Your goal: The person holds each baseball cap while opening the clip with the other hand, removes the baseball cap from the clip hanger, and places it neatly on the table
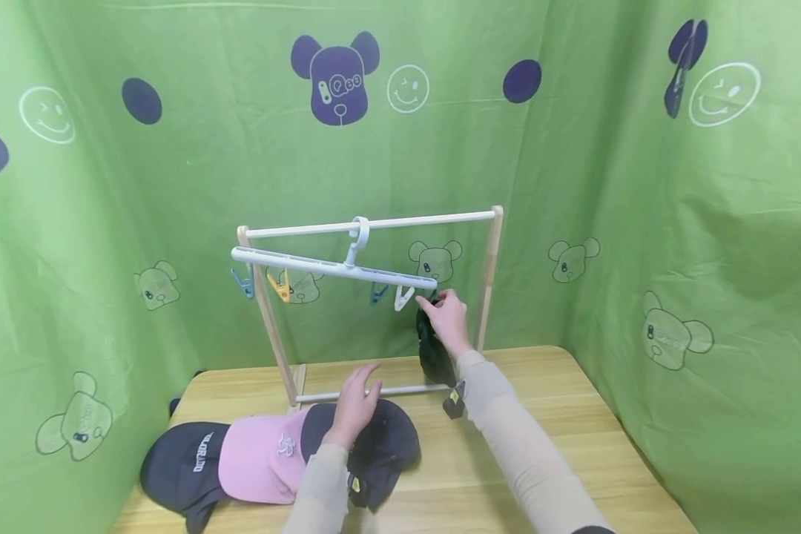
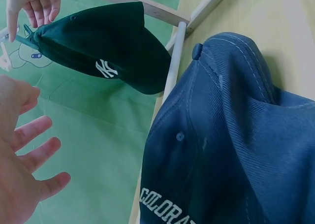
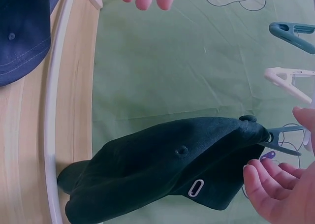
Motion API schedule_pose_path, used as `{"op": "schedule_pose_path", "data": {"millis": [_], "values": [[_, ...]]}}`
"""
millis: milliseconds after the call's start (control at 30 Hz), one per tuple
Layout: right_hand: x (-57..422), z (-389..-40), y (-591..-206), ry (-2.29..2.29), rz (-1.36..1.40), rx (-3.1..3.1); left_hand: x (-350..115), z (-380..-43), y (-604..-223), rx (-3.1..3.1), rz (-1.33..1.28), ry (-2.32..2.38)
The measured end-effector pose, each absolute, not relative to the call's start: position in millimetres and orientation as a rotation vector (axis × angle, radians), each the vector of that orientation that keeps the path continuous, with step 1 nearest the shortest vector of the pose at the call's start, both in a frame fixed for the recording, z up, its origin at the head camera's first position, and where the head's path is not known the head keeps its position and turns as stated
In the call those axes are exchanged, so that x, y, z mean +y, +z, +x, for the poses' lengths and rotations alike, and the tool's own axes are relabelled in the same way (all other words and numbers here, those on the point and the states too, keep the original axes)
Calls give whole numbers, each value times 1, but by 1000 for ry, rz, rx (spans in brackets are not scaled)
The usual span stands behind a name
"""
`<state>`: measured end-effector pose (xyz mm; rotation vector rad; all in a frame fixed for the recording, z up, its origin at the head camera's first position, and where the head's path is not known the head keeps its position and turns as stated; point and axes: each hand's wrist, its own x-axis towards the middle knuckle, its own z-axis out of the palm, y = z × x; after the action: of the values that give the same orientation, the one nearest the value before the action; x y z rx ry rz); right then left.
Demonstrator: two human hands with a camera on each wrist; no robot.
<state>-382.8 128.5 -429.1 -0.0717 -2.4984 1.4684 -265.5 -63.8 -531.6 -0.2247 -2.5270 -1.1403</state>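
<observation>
A dark green cap (image 3: 147, 160) with a white NY mark hangs from a teal clip (image 3: 283, 138) at the hanger's right end. Around that clip my right hand (image 1: 449, 315) is held, thumb on one side and loosely bent fingers on the other, with a gap between them. My left hand (image 1: 357, 408) hovers, fingers spread and holding nothing, over a dark blue cap (image 1: 394, 437) on the table. That cap carries COLORADO lettering in the left wrist view. Overlapping it on the left are a pink cap (image 1: 256, 456) and another dark cap (image 1: 176, 460).
A pale blue hanger (image 1: 294, 262) tilts down to the right on the rack's white rod (image 1: 427, 220). Other clips on it are a yellow clip (image 1: 280, 285), a white clip (image 1: 403, 298) and blue ones. Green printed curtain (image 1: 240, 148) surrounds the wooden table (image 1: 541, 400).
</observation>
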Motion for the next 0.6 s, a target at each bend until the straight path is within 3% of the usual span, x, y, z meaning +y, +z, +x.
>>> {"op": "schedule_pose_path", "data": {"millis": [600], "values": [[125,-391,-427,1399,-55,-2551,-52,-277,-520,-2555,-221,-1185]]}}
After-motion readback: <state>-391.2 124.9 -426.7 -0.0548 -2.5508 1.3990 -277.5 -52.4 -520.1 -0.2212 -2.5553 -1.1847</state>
